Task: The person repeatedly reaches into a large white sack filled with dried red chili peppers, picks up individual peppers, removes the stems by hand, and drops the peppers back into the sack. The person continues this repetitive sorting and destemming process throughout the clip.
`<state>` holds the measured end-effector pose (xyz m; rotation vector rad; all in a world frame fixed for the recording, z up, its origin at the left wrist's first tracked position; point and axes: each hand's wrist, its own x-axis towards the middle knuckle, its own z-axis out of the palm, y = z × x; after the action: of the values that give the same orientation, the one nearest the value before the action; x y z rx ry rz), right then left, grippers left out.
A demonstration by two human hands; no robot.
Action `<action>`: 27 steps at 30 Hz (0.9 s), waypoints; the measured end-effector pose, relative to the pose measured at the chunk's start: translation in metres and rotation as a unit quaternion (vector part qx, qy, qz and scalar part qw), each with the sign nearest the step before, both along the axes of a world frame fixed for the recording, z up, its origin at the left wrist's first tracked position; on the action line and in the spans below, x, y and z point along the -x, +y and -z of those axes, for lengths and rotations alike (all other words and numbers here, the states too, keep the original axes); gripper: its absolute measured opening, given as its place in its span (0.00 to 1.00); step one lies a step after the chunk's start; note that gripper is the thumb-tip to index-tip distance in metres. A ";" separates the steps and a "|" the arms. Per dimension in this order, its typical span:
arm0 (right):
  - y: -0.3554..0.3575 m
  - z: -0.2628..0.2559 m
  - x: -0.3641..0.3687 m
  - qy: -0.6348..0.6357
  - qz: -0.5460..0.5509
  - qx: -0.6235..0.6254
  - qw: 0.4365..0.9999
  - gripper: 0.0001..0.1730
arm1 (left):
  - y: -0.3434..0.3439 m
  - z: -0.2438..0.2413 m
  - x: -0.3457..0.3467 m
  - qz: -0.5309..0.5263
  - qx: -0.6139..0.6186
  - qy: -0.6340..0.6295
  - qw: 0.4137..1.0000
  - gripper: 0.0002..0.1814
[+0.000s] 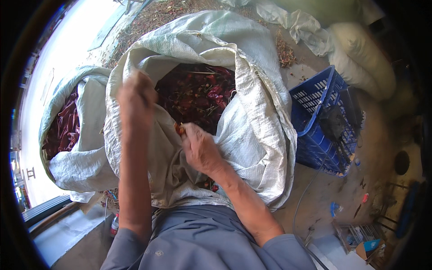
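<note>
A large white woven sack (249,111) stands open before me with its rim rolled down. Dried red chillies (199,91), mixed with stems and loose bits, fill its inside. My right hand (200,146) is over the near part of the opening, pinching a small dried chilli piece (179,128) at the fingertips. Raised over the sack's left rim, my left hand (137,91) is blurred by motion. Its fingers look curled, but whether they hold anything is hidden.
A second woven sack (91,165) of longer dried chillies (64,130) stands at the left. To the right is a blue plastic crate (310,131) with a dark device (332,123) at its side and a cable. Chilli debris (162,17) covers the far floor. A bottle (114,225) stands lower left.
</note>
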<state>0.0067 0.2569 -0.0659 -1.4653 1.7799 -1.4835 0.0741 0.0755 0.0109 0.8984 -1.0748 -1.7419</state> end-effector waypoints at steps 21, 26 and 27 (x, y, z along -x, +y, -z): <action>-0.010 0.001 0.008 -0.568 0.092 -0.098 0.812 0.14 | -0.058 0.161 0.011 0.165 0.288 -0.427 0.841 0.13; -0.010 0.014 0.008 -0.456 0.154 -0.093 0.871 0.17 | -0.001 0.099 -0.008 0.129 0.075 -0.287 0.946 0.11; -0.012 0.024 0.009 -0.419 0.150 -0.080 0.892 0.18 | 0.006 0.091 -0.014 0.139 0.066 -0.262 0.953 0.11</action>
<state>-0.0019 0.2447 -0.0897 -0.3372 1.5265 -1.6928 0.0881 0.0811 -0.0799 1.2074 -1.7136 -1.6653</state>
